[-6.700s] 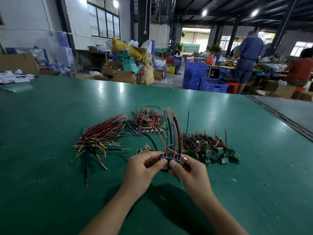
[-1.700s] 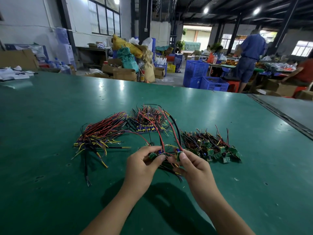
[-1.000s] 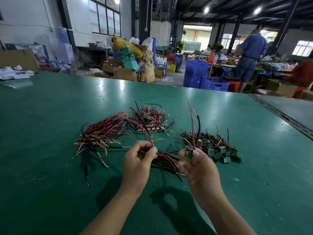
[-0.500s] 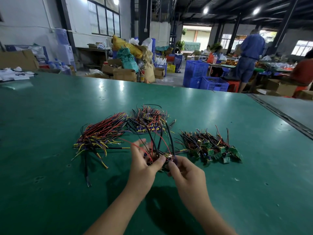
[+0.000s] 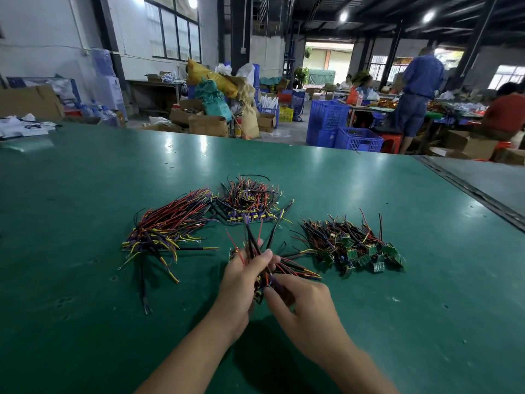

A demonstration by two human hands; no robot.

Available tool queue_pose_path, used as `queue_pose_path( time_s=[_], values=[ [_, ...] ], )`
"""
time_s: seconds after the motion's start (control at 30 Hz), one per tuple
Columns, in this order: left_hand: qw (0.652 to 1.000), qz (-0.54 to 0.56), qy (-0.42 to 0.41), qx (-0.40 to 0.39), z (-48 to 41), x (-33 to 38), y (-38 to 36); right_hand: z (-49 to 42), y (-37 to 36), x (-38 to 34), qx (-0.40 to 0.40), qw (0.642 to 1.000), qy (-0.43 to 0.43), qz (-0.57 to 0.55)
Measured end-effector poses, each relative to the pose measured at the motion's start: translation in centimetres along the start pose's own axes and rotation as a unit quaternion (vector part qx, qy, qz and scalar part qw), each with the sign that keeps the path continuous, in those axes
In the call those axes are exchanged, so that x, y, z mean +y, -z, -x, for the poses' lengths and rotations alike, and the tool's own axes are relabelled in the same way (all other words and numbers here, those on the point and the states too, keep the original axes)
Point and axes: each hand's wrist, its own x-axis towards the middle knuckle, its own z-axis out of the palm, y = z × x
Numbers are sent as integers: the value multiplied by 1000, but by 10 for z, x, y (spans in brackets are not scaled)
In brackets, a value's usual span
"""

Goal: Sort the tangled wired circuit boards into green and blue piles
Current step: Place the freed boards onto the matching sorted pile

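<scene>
Pinching a wiry red-and-black tangle (image 5: 252, 242), my left hand (image 5: 241, 282) and right hand (image 5: 305, 307) curl round it; its boards are blurred.

Two bare forearms are extended forward, converging. The left hand (image 5: 240, 280) is curled round a tangled bundle of red, black and yellow wires (image 5: 255, 245). The right hand (image 5: 305, 305) is set just beside it, pinched on the bundle's lower end.

The board (image 5: 259, 297) (colour unreadable) lies mostly hidden behind the left hand (image 5: 241, 282).
</scene>
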Motion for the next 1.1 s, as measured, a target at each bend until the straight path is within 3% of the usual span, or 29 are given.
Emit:
queue_pose_path(
  time_s=[0.13,0.23,0.37,0.5,0.63,0.73,0.8,0.87,0.97,1.1],
  values=[
    [997,-73,2,18,-3,2,1,0,5,6,-70,997,-17,-17],
    [997,-73,17,3,-4,7,4,-4,9,14,-1,1000,-5,14],
    [982,-142,88,-90,0,11,11,-8,13,23,90,992,69,53],
    [949,-180,165,-200,5,12,16,-9,13,21,67,979,153,114],
    [929,-191,209,-238,7,17,20,-6,19,25,-18,985,124,119],
    [941,-145,212,-222,4,18,23,-6,20,27,-14,985,101,140],
    [963,-79,184,-182,2,16,19,-7,16,24,79,983,76,146],
    [985,-16,135,-110,0,13,12,-6,10,18,141,987,25,68],
    [995,40,86,-17,-1,6,1,1,-7,8,81,994,-20,-71],
    [990,100,98,27,-1,3,-3,2,-21,5,5,997,12,-81]
  ],
)
